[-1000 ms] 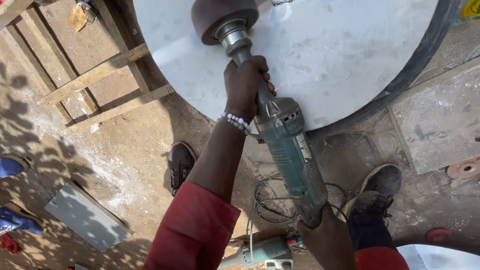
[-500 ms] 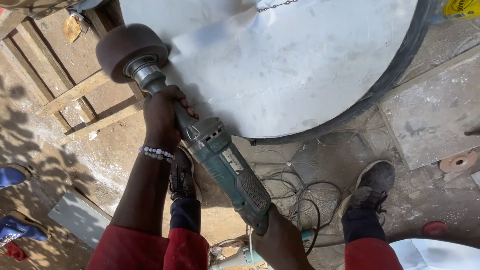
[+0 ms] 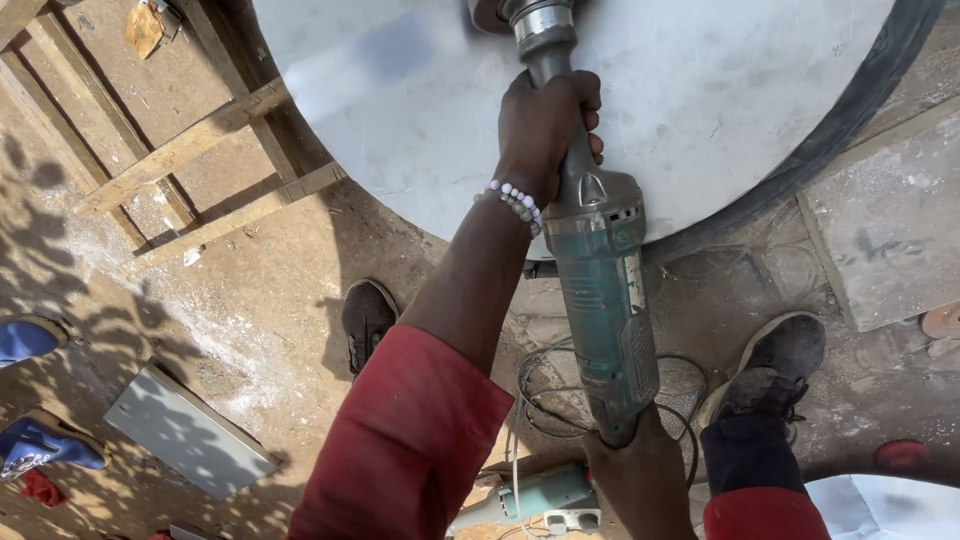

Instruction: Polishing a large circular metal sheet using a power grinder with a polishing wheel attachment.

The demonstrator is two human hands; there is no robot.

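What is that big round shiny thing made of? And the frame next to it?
The big round sheet looks like metal, maybe steel or aluminium: pale grey, smooth, with a dull shine and faint scuffs. The frame looks like rough, unpainted wood: brown planks with grain. The left hand holds the teal grinder over the sheet.

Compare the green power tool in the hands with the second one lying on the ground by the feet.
The held polisher is gripped at both ends, left hand on the metal neck, right hand at the tail; the spare tool lies untouched on the dirt. The held polisher points up over the round metal sheet; the spare tool lies roughly crosswise. The held one shows nearly whole, the spare is partly hidden. Both have teal-green bodies.
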